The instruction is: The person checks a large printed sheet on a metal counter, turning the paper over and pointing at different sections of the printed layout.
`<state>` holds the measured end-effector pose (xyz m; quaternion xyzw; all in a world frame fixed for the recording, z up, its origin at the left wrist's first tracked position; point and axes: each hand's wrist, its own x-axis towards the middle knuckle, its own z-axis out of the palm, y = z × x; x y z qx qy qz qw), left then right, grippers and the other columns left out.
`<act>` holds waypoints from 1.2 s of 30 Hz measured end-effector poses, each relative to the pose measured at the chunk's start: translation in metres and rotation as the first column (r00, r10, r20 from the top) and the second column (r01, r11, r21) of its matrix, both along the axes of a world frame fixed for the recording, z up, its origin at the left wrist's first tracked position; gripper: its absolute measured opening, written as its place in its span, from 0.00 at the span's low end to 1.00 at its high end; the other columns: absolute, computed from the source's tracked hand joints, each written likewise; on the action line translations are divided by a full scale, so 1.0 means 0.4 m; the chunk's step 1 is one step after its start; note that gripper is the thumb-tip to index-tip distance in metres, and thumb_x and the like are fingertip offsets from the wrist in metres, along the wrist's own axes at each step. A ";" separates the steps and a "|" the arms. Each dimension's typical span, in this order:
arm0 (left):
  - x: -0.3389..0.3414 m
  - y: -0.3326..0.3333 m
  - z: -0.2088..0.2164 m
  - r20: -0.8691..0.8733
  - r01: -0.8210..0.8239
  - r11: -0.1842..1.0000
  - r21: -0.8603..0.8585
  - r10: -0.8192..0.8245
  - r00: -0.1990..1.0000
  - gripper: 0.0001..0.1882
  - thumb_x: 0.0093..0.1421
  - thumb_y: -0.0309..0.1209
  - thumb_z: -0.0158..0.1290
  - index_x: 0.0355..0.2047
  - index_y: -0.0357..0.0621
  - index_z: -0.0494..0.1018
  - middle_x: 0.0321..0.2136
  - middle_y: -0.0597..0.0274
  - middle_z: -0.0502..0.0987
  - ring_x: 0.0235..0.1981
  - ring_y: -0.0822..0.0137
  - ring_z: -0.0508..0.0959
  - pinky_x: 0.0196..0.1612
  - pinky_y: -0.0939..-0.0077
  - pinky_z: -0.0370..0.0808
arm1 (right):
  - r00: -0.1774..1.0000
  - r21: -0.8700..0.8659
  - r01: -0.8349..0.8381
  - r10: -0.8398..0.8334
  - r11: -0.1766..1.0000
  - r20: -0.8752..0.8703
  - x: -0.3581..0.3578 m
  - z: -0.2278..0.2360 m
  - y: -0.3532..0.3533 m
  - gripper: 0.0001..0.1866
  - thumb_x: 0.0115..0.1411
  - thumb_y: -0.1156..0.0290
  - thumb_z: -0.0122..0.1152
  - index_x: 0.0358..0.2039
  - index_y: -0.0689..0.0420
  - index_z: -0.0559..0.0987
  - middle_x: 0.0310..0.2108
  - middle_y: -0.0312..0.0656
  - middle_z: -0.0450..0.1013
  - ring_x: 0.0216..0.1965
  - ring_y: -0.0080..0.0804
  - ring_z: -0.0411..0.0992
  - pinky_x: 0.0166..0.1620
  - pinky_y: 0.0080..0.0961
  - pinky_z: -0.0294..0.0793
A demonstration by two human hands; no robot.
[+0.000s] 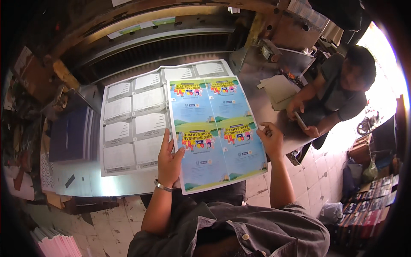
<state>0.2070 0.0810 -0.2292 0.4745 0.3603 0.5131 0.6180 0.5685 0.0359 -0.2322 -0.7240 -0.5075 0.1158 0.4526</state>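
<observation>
at the lower left, a stack of pink-edged paper (60, 245) stands below the table; farther up, a dark blue board (70, 135) lies at the left of the metal table (87, 180); next, a large grey and white printed sheet (133, 120) lies on the table, its right part covered; the left hand (170, 160), with a bracelet (163, 186) at its wrist, is clamped on the left edge of the colour sheet (218, 136), thumb on the front; the colour sheet, printed in four blue and green panels, overlaps the grey sheet and extends past the table's near edge; the right hand (272, 139) is at its right edge, thumb and index finger bent close together; whether they grip the paper cannot be told; at the far right, a seated person (344, 96) holds a phone (301, 121).
</observation>
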 end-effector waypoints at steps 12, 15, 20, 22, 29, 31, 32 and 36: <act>0.016 0.012 -0.009 -0.001 -0.035 0.999 0.024 0.035 0.999 0.43 0.63 0.17 0.49 0.74 0.39 0.40 0.63 0.40 0.66 0.52 0.70 0.76 0.48 0.80 0.75 | 0.998 -0.064 0.045 -0.043 0.997 0.037 0.003 0.013 0.004 0.18 0.52 0.66 0.73 0.44 0.56 0.83 0.22 0.37 0.73 0.23 0.24 0.69 0.29 0.24 0.69; 0.015 0.002 -0.003 -0.040 -0.031 0.999 0.039 0.032 0.999 0.44 0.63 0.16 0.50 0.74 0.39 0.39 0.65 0.40 0.63 0.52 0.69 0.76 0.47 0.80 0.75 | 0.996 -0.052 0.074 -0.071 0.996 0.060 -0.001 0.016 -0.012 0.19 0.52 0.65 0.73 0.44 0.56 0.83 0.22 0.37 0.73 0.23 0.26 0.70 0.30 0.25 0.70; 0.000 0.006 -0.018 -0.030 -0.081 0.994 0.071 0.083 0.996 0.46 0.61 0.17 0.52 0.74 0.39 0.39 0.69 0.37 0.56 0.51 0.69 0.76 0.43 0.81 0.76 | 0.999 -0.054 0.037 -0.036 0.998 0.020 -0.014 0.011 -0.002 0.19 0.52 0.64 0.74 0.44 0.57 0.83 0.22 0.37 0.73 0.23 0.26 0.71 0.30 0.25 0.71; 0.002 0.005 -0.022 -0.030 -0.079 0.996 0.051 0.080 0.996 0.46 0.60 0.17 0.53 0.74 0.38 0.40 0.69 0.36 0.54 0.50 0.70 0.76 0.42 0.81 0.75 | 0.998 -0.043 0.043 -0.041 0.998 0.037 -0.006 0.009 -0.009 0.19 0.52 0.64 0.74 0.44 0.56 0.83 0.22 0.37 0.73 0.23 0.26 0.71 0.30 0.25 0.71; -0.004 0.011 -0.032 -0.113 -0.098 0.985 0.144 0.115 0.987 0.43 0.60 0.16 0.50 0.73 0.38 0.43 0.70 0.40 0.54 0.50 0.70 0.76 0.42 0.81 0.73 | 0.997 -0.028 0.046 -0.044 0.999 0.070 0.001 0.011 -0.001 0.19 0.53 0.64 0.74 0.44 0.55 0.83 0.22 0.36 0.74 0.23 0.25 0.71 0.29 0.25 0.70; -0.002 0.007 -0.030 -0.103 -0.128 0.979 0.157 0.145 0.984 0.42 0.61 0.17 0.50 0.73 0.38 0.44 0.70 0.40 0.54 0.52 0.70 0.75 0.43 0.81 0.73 | 0.997 -0.032 0.051 -0.049 0.998 0.062 -0.001 0.007 -0.003 0.19 0.53 0.64 0.74 0.44 0.55 0.82 0.22 0.36 0.74 0.22 0.25 0.72 0.29 0.24 0.69; 0.001 0.004 -0.025 -0.102 -0.124 0.980 0.158 0.141 0.985 0.42 0.61 0.17 0.50 0.73 0.38 0.44 0.70 0.40 0.54 0.52 0.70 0.75 0.43 0.81 0.73 | 0.998 -0.030 0.046 -0.044 0.999 0.054 -0.001 0.007 -0.004 0.19 0.53 0.64 0.74 0.44 0.56 0.82 0.22 0.35 0.74 0.22 0.24 0.72 0.28 0.24 0.69; 0.011 -0.010 -0.014 -0.152 -0.125 0.977 0.174 0.152 0.977 0.41 0.60 0.17 0.49 0.73 0.40 0.47 0.71 0.43 0.54 0.70 0.60 0.59 0.62 0.69 0.66 | 0.998 -0.049 0.047 -0.045 0.998 0.038 -0.001 0.019 -0.009 0.19 0.53 0.64 0.74 0.44 0.55 0.82 0.21 0.35 0.74 0.22 0.24 0.72 0.28 0.23 0.69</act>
